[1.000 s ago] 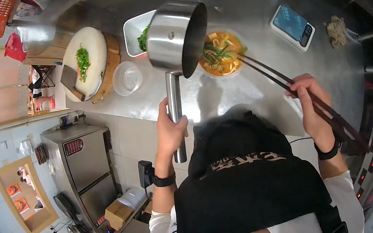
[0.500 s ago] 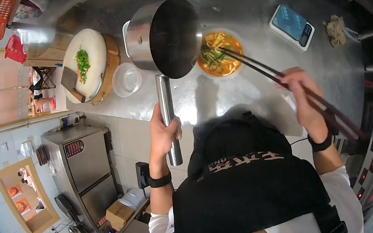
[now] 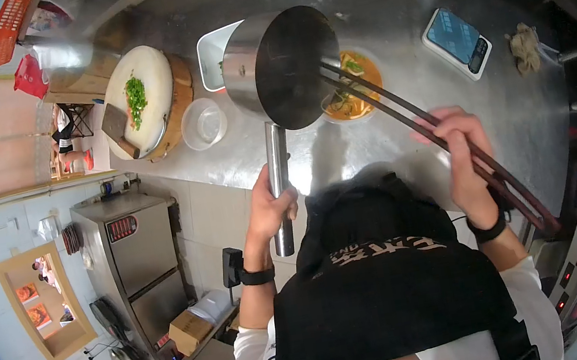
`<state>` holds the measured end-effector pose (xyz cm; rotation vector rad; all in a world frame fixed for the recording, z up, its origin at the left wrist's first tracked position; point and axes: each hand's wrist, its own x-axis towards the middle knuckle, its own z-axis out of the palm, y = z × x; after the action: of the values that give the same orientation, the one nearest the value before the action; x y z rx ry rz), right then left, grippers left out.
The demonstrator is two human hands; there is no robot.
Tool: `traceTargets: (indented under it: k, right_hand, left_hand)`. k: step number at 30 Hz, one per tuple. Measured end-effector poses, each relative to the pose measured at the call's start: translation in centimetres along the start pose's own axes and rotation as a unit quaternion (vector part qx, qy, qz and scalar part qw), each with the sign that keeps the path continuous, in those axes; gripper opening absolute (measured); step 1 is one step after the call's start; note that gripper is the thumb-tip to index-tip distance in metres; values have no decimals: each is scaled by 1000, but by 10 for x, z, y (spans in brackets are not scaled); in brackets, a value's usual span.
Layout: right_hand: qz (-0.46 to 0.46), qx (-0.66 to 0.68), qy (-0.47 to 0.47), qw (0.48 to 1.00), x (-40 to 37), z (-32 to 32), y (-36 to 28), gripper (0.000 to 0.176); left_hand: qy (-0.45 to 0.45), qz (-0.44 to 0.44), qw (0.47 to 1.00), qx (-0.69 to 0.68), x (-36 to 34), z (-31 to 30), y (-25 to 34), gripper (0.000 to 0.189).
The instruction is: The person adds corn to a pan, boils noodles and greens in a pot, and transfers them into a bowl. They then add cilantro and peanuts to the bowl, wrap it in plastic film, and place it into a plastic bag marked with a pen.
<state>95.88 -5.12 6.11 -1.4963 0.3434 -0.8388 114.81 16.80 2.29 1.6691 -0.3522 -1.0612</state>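
My left hand (image 3: 270,206) is wrapped round the handle of a deep steel saucepan (image 3: 240,73), which is tipped on its side with its dark mouth facing right. The pan hangs over the left part of a round bowl of orange soup (image 3: 369,94) with greens and pale pieces, hiding some of it. My right hand (image 3: 461,139) grips a pair of long dark chopsticks (image 3: 406,107). Their tips reach the right edge of the pan's mouth, slightly apart. Whether anything is between the tips cannot be made out.
An empty clear tub (image 3: 204,124) stands left of the pan, near a white chopping board (image 3: 158,87) bearing chopped greens (image 3: 137,102) and a cleaver (image 3: 115,125). Behind the pan is a white tray (image 3: 210,63). To the right lie a digital scale (image 3: 456,41) and a crumpled cloth (image 3: 524,49).
The saucepan has moved right and slightly nearer to me, covering more of the bowl. The chopstick tips have gone from the soup to the pan's mouth. More of the white tray shows.
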Motion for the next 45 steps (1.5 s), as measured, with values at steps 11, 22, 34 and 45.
traceTargets:
  k: [11,22,34,45]
  right_hand:
    - [80,51,22,995,7,-8,8,20]
    - [132,3,-67,989,10,1,-3,17]
    - [128,18,19,991,-16,-35,13,18]
    - [109,-20,71,991,-17,-33,23,15]
  left_hand:
    - [-56,6,994,-89,-1,-2,-4,51]
    - [18,18,996,91,6,3,-10,55]
    - [99,25,985,141,14,4,-3,56]
    - [101,28,973,206,11,1,5,56]
